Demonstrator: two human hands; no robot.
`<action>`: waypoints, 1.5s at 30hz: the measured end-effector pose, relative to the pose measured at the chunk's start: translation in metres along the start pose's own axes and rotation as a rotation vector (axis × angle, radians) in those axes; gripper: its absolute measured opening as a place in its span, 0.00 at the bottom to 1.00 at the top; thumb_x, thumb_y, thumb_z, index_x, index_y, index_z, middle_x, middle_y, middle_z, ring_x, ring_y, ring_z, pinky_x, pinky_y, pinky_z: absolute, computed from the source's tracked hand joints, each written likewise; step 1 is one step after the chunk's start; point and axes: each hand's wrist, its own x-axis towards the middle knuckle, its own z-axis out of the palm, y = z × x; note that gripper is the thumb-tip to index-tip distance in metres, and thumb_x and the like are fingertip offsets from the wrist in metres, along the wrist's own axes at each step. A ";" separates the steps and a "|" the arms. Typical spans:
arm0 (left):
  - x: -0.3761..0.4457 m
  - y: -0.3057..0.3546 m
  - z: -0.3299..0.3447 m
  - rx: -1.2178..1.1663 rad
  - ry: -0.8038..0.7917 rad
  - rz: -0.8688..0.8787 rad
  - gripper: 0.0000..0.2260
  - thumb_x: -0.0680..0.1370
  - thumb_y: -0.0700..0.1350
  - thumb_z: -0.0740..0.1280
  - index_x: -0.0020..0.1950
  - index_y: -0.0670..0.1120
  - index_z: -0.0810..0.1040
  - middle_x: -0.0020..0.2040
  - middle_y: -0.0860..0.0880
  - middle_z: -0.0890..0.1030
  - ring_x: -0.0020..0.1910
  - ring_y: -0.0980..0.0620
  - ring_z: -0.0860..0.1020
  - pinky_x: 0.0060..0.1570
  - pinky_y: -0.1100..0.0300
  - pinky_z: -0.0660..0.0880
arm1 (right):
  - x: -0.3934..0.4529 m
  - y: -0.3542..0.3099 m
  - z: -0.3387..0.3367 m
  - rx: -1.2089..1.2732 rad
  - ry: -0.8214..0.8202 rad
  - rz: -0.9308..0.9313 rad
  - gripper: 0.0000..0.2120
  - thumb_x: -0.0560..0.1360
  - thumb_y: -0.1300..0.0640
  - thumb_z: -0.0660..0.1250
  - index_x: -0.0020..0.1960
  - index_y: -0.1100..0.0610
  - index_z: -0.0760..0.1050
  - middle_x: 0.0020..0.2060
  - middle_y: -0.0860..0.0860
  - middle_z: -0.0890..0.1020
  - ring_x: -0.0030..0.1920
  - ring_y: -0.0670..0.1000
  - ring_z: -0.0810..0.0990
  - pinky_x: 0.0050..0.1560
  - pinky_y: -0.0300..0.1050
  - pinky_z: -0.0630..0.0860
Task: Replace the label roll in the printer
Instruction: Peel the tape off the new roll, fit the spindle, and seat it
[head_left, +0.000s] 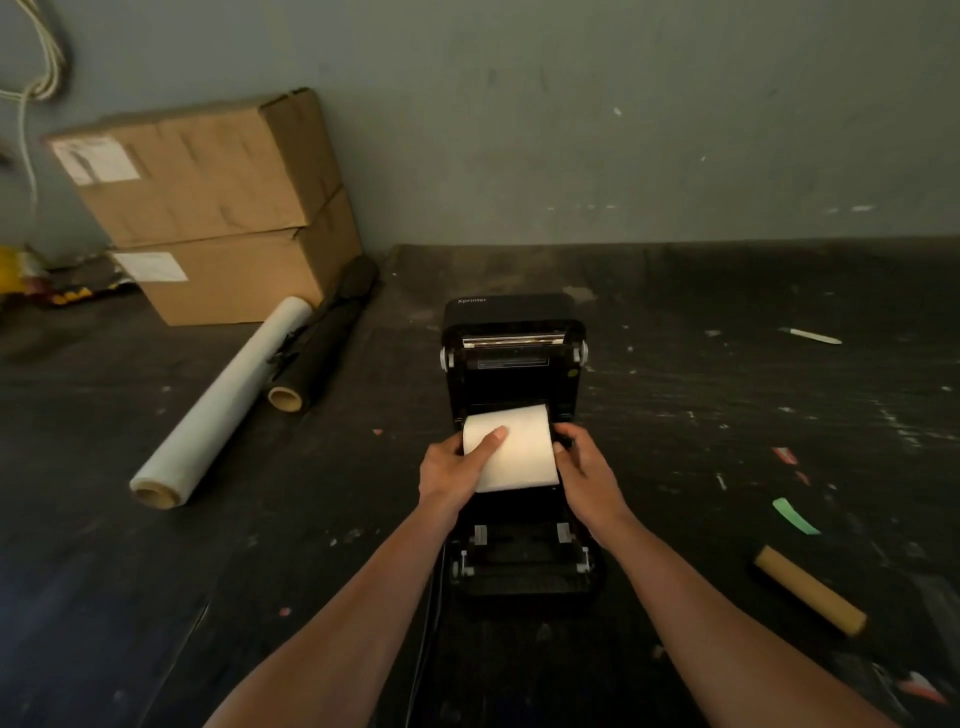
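Observation:
A black label printer (514, 364) stands open on the dark table, its lid tipped back toward the wall. A white label roll (519, 452) sits over the printer's open bay. My left hand (452, 467) grips the roll's left end, thumb across its top. On the roll's right end rests my right hand (582, 467), fingers curled around it. The front feed guides (519, 551) of the printer show below the roll.
Two stacked cardboard boxes (208, 208) stand at the back left. A clear film roll (218, 405) and a black roll (322, 343) lie beside them. A brown cardboard core (810, 590) lies at the right, with a green paper scrap (795, 517) and a pen (810, 336).

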 end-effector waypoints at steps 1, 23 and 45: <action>0.001 -0.002 0.001 0.016 0.013 -0.003 0.25 0.66 0.68 0.70 0.55 0.54 0.82 0.45 0.54 0.83 0.48 0.54 0.80 0.51 0.53 0.77 | 0.001 0.000 0.000 -0.013 -0.008 0.005 0.16 0.81 0.51 0.56 0.69 0.43 0.65 0.60 0.49 0.76 0.57 0.46 0.74 0.53 0.44 0.71; 0.002 -0.011 0.014 0.111 0.031 0.034 0.31 0.66 0.70 0.68 0.64 0.56 0.77 0.59 0.49 0.77 0.59 0.47 0.76 0.61 0.42 0.71 | 0.004 -0.006 -0.012 -0.310 -0.055 0.057 0.21 0.82 0.57 0.55 0.75 0.48 0.63 0.70 0.54 0.71 0.65 0.53 0.73 0.60 0.46 0.71; -0.014 -0.015 0.013 0.172 0.051 0.062 0.27 0.69 0.68 0.67 0.62 0.54 0.78 0.55 0.53 0.80 0.58 0.49 0.76 0.61 0.42 0.71 | -0.002 -0.008 -0.008 -0.378 -0.052 0.044 0.21 0.82 0.59 0.55 0.74 0.50 0.65 0.67 0.55 0.74 0.60 0.50 0.75 0.51 0.40 0.73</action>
